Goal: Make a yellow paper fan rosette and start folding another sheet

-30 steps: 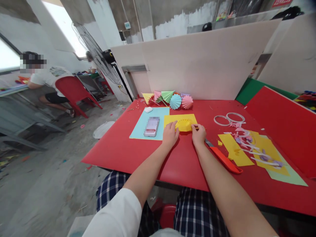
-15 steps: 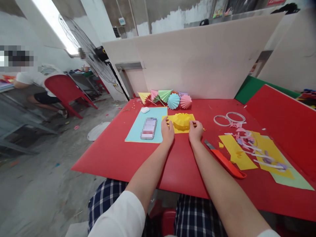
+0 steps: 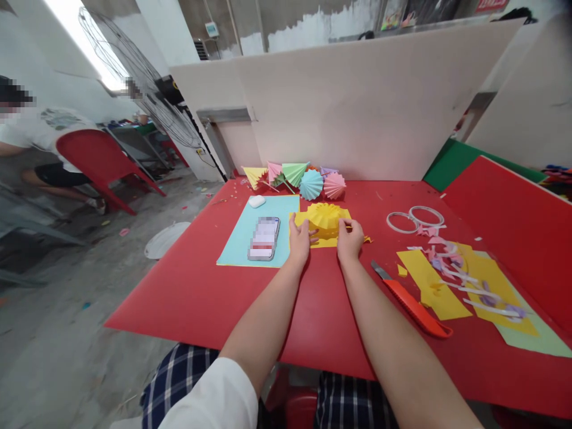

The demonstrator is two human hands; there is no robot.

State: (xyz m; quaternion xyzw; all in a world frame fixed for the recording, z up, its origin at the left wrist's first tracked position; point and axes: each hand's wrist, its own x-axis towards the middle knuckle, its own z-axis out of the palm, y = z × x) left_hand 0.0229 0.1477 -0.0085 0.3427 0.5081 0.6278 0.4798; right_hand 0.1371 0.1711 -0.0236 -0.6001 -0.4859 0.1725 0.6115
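A yellow pleated paper fan (image 3: 325,214) stands on a yellow sheet (image 3: 333,240) on the red table (image 3: 214,292). My left hand (image 3: 299,237) presses the fan's left end, with the fingers curled against the paper. At the fan's right end, my right hand (image 3: 350,237) pinches the folds with thumb and fingers. Both hands are closed on the fan.
Several finished paper fans (image 3: 304,177) lie by the white partition. A phone (image 3: 264,238) and a white case (image 3: 256,201) rest on a light-blue sheet. An orange utility knife (image 3: 413,304), tape rolls (image 3: 415,217) and paper scraps (image 3: 465,280) lie right. Another person sits far left.
The fan has been drawn up from a flat fold into a taller half-round shape, and my hands have closed in nearer each other. The view has shifted right.
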